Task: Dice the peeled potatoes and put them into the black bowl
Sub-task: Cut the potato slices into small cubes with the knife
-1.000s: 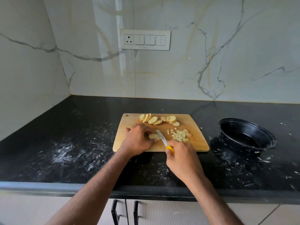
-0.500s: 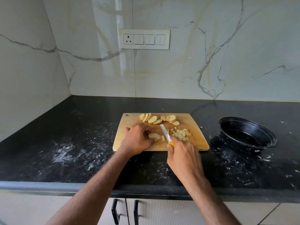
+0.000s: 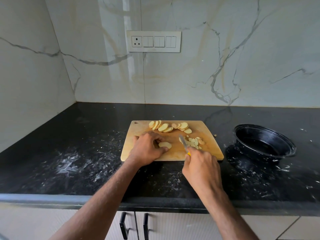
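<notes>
Left hand (image 3: 147, 149) pinches potato slice (image 3: 165, 144); right hand (image 3: 200, 166) grips knife (image 3: 183, 144) beside it.

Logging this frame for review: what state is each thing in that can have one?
left hand: holds a potato slice on the cutting board
right hand: grips the knife, blade beside the diced pieces
potato slices: uncut, along the board's far edge
black bowl: upright, no potato visible inside
cabinet doors: closed
</notes>
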Demonstrator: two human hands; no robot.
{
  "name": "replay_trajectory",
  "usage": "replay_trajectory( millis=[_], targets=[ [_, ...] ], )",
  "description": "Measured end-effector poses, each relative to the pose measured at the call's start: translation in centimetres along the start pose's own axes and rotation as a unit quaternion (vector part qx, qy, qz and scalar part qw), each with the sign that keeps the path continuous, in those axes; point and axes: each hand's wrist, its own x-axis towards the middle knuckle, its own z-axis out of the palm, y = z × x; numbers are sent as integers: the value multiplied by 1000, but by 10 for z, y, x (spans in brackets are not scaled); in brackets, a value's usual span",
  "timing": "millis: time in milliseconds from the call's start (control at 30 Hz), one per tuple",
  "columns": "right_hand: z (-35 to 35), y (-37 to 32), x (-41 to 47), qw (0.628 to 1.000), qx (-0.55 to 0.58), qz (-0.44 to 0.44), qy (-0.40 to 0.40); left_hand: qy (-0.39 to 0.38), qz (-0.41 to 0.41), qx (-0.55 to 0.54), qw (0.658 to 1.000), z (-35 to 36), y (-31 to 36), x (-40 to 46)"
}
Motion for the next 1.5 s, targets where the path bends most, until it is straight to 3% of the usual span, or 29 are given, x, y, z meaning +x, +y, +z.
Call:
replay_trajectory(
  millis=[133, 300, 833, 1500],
  targets=[
    [1, -6, -1, 999, 12, -41, -11, 11, -1, 4, 1000, 0, 1, 0],
    [2, -5, 2, 1000, 11, -7, -3, 32, 2, 0, 999, 1, 2, 0],
    [15, -24, 12, 996, 22, -76, -31, 47, -6, 14, 999, 6, 1, 3],
    [-18, 1, -23, 996, 43, -53, -53, 30, -23, 11, 999, 3, 6, 2]
  ],
)
